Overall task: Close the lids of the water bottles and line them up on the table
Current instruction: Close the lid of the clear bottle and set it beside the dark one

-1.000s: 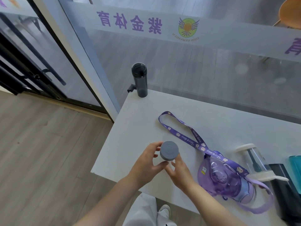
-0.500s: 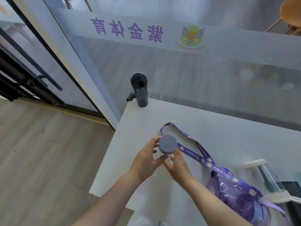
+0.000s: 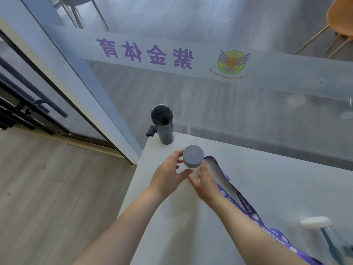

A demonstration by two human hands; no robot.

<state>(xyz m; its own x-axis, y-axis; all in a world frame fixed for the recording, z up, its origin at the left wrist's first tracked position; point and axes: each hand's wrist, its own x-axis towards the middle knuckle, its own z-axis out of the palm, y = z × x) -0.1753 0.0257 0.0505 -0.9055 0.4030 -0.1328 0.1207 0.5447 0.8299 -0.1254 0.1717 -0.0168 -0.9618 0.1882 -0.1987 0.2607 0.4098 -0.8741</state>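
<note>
A clear bottle with a grey round lid (image 3: 193, 156) is held upright between both hands over the white table (image 3: 267, 188). My left hand (image 3: 169, 175) grips it from the left, fingers by the lid. My right hand (image 3: 205, 181) holds the bottle's clear body from the right. A dark grey bottle (image 3: 163, 124) with its lid down stands at the table's far left corner, just beyond the held bottle. A purple lanyard strap (image 3: 240, 199) lies on the table to the right. A clear bottle with a white lid (image 3: 321, 226) shows at the right edge.
A glass wall with purple lettering (image 3: 145, 52) runs along the table's far edge. Wood floor (image 3: 47, 188) lies left of the table, beside a dark door frame (image 3: 28, 111). An orange chair (image 3: 340, 20) stands behind the glass.
Both hands have carried the grey-lidded bottle away from me towards the dark bottle at the far corner. The camera has tilted up, so the purple bottle has left the view.
</note>
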